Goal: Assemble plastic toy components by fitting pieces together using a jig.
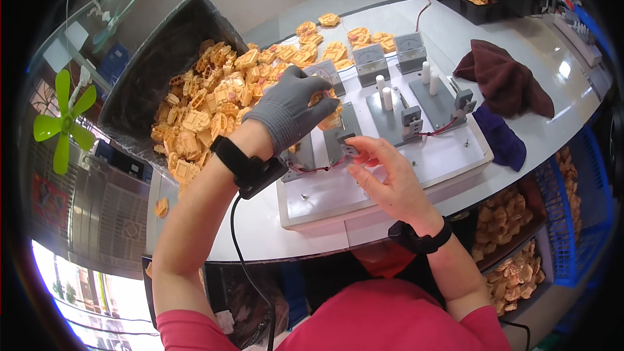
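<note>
My left hand (pixel 294 105), in a grey knit glove, is closed round a yellow-orange plastic part (pixel 331 119). It holds this part over one grey plate (pixel 351 123) of a white test fixture (pixel 383 205). My bare right hand (pixel 390 179) is at the front of that plate. Its bent fingers are on a small grey block (pixel 346 143) with red wire, while the thumb sits lower. Another grey plate with two white posts (pixel 387 99) stands to the right. Part of the left-hand plate is hidden behind my glove.
A black-lined bin (pixel 140 84) spills a heap of similar parts (pixel 201 117) at the left. Analog meters (pixel 370 62) line the fixture's back. A brown cloth (pixel 504 78) and purple cloth (pixel 499 136) lie right. Black trays (pixel 465 3) stand far right; a green fan (pixel 65 120) is left.
</note>
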`<state>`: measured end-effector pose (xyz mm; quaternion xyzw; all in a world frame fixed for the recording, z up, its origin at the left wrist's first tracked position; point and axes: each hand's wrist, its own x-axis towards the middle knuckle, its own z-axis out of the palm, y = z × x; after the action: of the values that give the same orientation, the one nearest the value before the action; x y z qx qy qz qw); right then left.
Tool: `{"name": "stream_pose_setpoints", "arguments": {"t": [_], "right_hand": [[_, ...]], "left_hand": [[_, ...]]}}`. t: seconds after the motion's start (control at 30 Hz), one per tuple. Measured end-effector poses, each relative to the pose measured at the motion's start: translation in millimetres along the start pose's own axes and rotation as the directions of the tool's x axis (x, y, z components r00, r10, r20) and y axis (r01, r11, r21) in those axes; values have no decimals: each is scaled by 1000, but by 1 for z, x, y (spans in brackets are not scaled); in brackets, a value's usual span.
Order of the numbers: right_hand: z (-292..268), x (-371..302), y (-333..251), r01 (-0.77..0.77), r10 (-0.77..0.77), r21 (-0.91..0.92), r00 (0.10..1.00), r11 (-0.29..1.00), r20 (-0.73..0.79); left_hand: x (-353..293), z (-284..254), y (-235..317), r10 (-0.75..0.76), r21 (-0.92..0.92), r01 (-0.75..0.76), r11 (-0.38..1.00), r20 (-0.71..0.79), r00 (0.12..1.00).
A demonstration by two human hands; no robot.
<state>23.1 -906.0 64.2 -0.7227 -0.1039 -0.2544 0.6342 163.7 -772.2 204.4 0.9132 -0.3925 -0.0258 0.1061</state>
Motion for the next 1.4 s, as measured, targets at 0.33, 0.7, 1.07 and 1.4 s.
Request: {"name": "stream_pose_setpoints", "arguments": {"t": [0.33,0.7,1.07,1.4], "right_hand": [[1,0,2,-56,55,67,998,996,10],[1,-1,11,-71,68,107,997,992,28],[5,-5,9,-123,119,-21,982,992,-150],[9,-5,-10,152,-67,-606,985,781,160]], "left_hand": [[15,0,15,30,331,-100,938,209,977],[15,21,1,57,225,-123,967,281,958],[-139,29,-46,-216,-711,-91,697,-329,919],[-211,134,-92,-709,-955,110,275,-124,695]]}}
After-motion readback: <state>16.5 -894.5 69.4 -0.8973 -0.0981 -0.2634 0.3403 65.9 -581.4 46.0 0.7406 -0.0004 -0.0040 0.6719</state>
